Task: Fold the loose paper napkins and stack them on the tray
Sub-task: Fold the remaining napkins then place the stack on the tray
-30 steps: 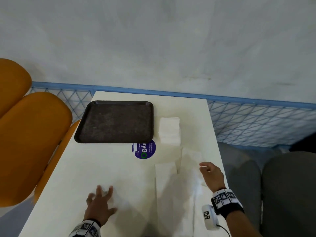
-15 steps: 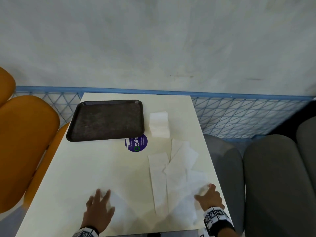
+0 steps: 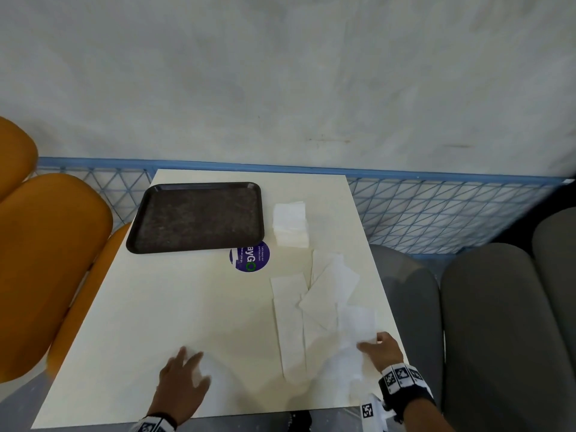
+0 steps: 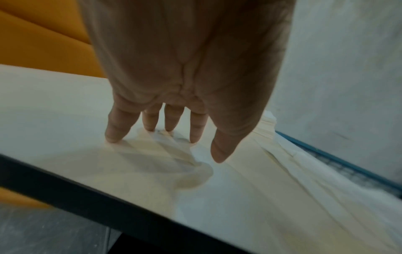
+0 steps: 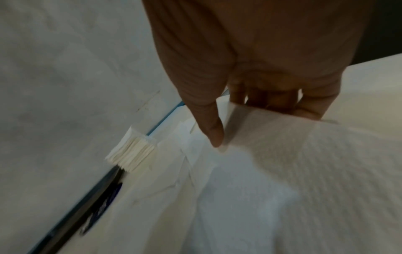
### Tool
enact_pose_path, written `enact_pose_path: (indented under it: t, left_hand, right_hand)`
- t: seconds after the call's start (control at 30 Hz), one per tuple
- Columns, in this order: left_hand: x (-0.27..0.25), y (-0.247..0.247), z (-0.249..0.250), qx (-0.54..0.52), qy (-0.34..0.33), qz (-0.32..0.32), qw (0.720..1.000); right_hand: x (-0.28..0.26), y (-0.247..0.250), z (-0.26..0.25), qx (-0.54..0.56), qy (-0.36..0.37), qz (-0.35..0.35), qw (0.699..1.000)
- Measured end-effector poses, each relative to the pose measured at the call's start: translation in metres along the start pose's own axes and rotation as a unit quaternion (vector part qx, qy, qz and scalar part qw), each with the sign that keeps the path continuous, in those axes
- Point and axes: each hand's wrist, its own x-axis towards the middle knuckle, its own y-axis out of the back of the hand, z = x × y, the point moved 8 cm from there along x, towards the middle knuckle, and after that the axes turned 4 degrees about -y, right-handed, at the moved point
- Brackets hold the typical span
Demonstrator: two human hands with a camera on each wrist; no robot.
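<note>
The dark tray (image 3: 199, 216) lies empty at the table's far left. To its right stands a stack of folded white napkins (image 3: 291, 224) (image 5: 132, 154). Several loose napkins (image 3: 321, 294) overlap on the right half of the table. My left hand (image 3: 187, 375) (image 4: 195, 142) lies near the front edge, its straight fingers pressing a thin napkin (image 4: 165, 159) flat. At the front right, my right hand (image 3: 378, 349) (image 5: 239, 120) pinches the raised edge of a napkin (image 5: 304, 163) between thumb and fingers. I cannot tell whether both hands touch one sheet.
A round purple sticker (image 3: 249, 256) is on the white table (image 3: 174, 307) just in front of the tray. Orange seats (image 3: 46, 260) stand to the left and grey seats (image 3: 498, 322) to the right. A blue mesh rail (image 3: 436, 213) runs behind the table.
My right hand has drawn back toward the near right corner, pulling a napkin edge with it. My left hand has stayed on its napkin. The head view has shifted.
</note>
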Motion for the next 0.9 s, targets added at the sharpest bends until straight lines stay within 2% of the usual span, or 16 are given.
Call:
enact_pose_path:
  t: [0.1,0.2,0.33,0.37,0.43,0.53,0.63,0.77,0.9]
  left_hand:
    - [-0.004,0.018,0.017,-0.059,0.018,-0.005,0.998]
    - [-0.006,0.040,0.057,-0.136,0.003,-0.020,0.990]
    - [-0.004,0.060,0.146,-0.241,-0.041,-0.055,0.968]
    - [-0.003,0.062,0.170,-0.276,-0.051,-0.068,0.957]
    - [-0.001,0.065,0.216,-0.382,-0.065,-0.098,0.917]
    - [-0.005,0.083,0.275,-0.494,-0.098,-0.136,0.853]
    - [-0.001,0.109,0.303,-0.535,-0.126,-0.086,0.831]
    - [0.001,0.136,0.310,-0.536,-0.152,-0.021,0.830]
    - [0.000,0.156,0.305,-0.545,-0.128,0.033,0.828]
  right_hand:
    - [0.001,0.007,-0.017,0.054,0.056,-0.022,0.997]
    - [-0.009,0.021,-0.049,0.111,0.109,-0.053,0.986]
    - [-0.042,0.036,-0.098,0.250,0.143,-0.153,0.945]
    - [-0.048,0.039,-0.110,0.283,0.149,-0.184,0.929]
    - [-0.068,0.044,-0.138,0.312,0.171,-0.230,0.906]
    - [-0.091,0.050,-0.168,0.306,0.207,-0.269,0.890]
    - [-0.107,0.061,-0.193,0.297,0.251,-0.285,0.876]
    - [-0.114,0.070,-0.217,0.270,0.294,-0.293,0.868]
    - [-0.116,0.076,-0.235,0.271,0.307,-0.321,0.854]
